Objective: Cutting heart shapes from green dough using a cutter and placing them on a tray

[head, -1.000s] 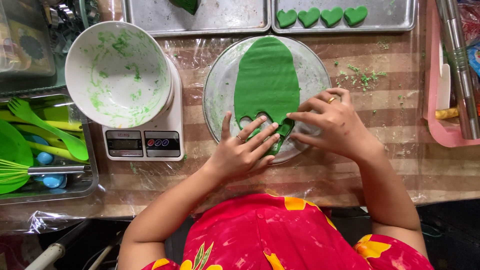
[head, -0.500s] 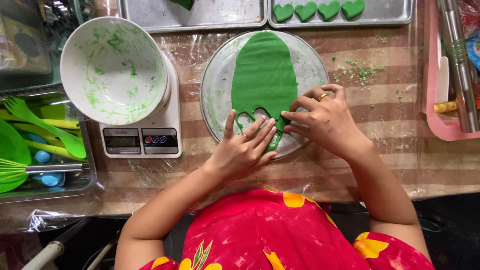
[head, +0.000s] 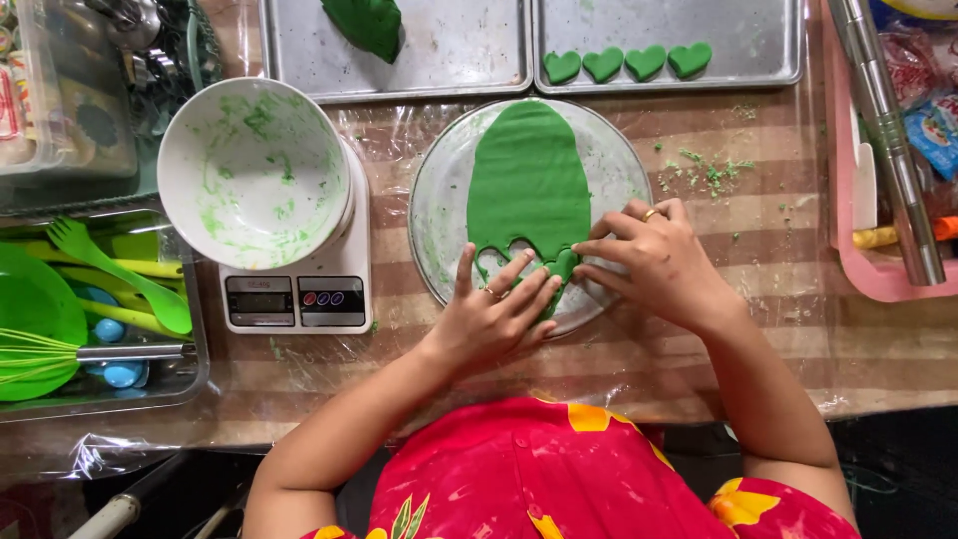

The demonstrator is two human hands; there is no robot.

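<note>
A flat oval sheet of green dough lies on a round glass plate. Its near edge has scalloped cut-outs. My left hand rests flat on that near edge, fingers spread. My right hand comes in from the right, its fingertips pinching a small green dough piece at the sheet's edge. Several green dough hearts lie in a row on a metal tray at the back right.
A white bowl smeared green sits on a kitchen scale to the left. A second tray behind holds a dough lump. Green utensils and a whisk fill a left bin. A pink tray with a metal rolling pin is at right.
My right hand has slid slightly to the right along the sheet's near edge. My left hand stays pressed in place. The view has shifted a little.
</note>
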